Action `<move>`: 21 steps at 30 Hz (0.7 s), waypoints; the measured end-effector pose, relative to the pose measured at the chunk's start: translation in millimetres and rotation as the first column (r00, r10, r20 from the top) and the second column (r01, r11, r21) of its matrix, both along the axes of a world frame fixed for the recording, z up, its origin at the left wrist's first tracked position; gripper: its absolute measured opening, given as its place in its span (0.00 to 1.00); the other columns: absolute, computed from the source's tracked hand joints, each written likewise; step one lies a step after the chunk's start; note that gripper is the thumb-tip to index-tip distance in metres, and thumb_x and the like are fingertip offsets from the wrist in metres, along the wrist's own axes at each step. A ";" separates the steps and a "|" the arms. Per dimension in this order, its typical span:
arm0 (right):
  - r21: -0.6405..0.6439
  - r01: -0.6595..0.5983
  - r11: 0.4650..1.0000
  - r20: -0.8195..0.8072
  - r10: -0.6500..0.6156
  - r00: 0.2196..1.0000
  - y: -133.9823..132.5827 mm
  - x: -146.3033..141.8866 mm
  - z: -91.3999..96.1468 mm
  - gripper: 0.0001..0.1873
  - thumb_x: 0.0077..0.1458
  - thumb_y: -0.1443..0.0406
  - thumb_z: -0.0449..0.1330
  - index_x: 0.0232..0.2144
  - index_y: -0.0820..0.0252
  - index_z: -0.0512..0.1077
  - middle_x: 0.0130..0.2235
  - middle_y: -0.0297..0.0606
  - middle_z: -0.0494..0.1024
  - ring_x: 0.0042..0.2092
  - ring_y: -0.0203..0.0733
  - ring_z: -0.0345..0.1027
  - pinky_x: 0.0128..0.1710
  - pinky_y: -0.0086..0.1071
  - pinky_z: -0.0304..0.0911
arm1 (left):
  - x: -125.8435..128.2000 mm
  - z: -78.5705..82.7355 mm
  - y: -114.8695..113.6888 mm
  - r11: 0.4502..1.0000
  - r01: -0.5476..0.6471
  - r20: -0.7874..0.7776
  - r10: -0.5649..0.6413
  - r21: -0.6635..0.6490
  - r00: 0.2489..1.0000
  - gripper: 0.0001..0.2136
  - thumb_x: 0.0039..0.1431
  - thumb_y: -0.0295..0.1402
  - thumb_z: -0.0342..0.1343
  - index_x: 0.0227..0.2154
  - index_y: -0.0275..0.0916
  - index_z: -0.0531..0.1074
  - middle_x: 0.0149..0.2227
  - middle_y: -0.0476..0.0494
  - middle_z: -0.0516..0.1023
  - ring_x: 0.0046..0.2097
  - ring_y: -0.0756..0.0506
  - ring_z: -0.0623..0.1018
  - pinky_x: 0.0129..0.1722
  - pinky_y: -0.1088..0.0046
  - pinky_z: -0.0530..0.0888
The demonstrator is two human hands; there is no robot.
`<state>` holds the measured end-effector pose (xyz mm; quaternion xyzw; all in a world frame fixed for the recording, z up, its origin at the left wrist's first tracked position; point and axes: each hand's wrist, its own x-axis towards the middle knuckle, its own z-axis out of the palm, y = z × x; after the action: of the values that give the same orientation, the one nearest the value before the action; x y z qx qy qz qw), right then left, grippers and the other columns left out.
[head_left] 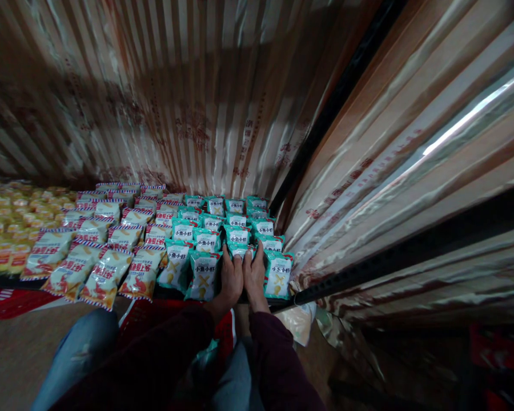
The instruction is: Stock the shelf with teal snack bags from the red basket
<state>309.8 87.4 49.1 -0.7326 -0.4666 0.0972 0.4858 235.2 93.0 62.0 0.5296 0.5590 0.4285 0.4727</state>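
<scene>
Both my hands reach into a low shelf of snack packs. My left hand (pixel 231 279) and my right hand (pixel 254 273) lie side by side, fingers curled over the bottom of a teal snack pack (pixel 241 249) in the front row. Teal packs (pixel 203 275) stand upright on either side, one more (pixel 278 275) just right of my right hand. Whether each hand truly grips the pack is hard to see in the dim light.
Red-and-blue striped packs (pixel 107 277) fill the shelf to the left, yellow packs (pixel 8 251) further left. A plastic strip curtain (pixel 188 103) hangs behind and on the right (pixel 411 171). A red crate (pixel 8 302) sits lower left. My knees are below.
</scene>
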 end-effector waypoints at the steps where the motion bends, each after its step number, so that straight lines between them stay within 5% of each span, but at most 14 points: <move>1: 0.000 0.004 1.000 -0.005 -0.004 1.000 0.1 -0.6 0.4 0.37 0.62 0.49 0.41 0.65 0.67 0.50 0.62 0.56 0.62 0.61 0.53 0.58 0.57 0.49 0.57 | -0.6 0.5 2.2 1.000 -0.005 -0.008 0.005 -0.022 1.000 0.27 0.64 0.39 0.40 0.64 0.31 0.51 0.61 0.30 0.64 0.63 0.40 0.64 0.61 0.62 0.62; 12: 0.055 0.073 0.996 0.026 -0.074 0.997 9.2 -3.5 -6.8 0.35 0.62 0.50 0.39 0.63 0.67 0.54 0.62 0.56 0.63 0.63 0.52 0.57 0.58 0.49 0.57 | 7.0 0.2 15.9 0.997 -0.008 -0.033 0.005 -0.072 0.999 0.26 0.64 0.37 0.41 0.62 0.31 0.55 0.63 0.30 0.63 0.62 0.41 0.66 0.60 0.66 0.63; 21: 0.015 0.103 0.995 0.096 -0.104 0.990 8.9 -4.8 -14.7 0.35 0.63 0.51 0.39 0.65 0.68 0.51 0.61 0.58 0.64 0.59 0.55 0.62 0.54 0.50 0.60 | 6.8 -5.9 17.9 1.000 0.012 0.025 -0.012 0.010 1.000 0.26 0.64 0.37 0.40 0.64 0.35 0.51 0.62 0.35 0.65 0.62 0.43 0.66 0.61 0.66 0.62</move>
<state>305.0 96.3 34.3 -0.7573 -0.4513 0.0338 0.4708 242.0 110.9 56.1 0.5298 0.5478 0.4349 0.4797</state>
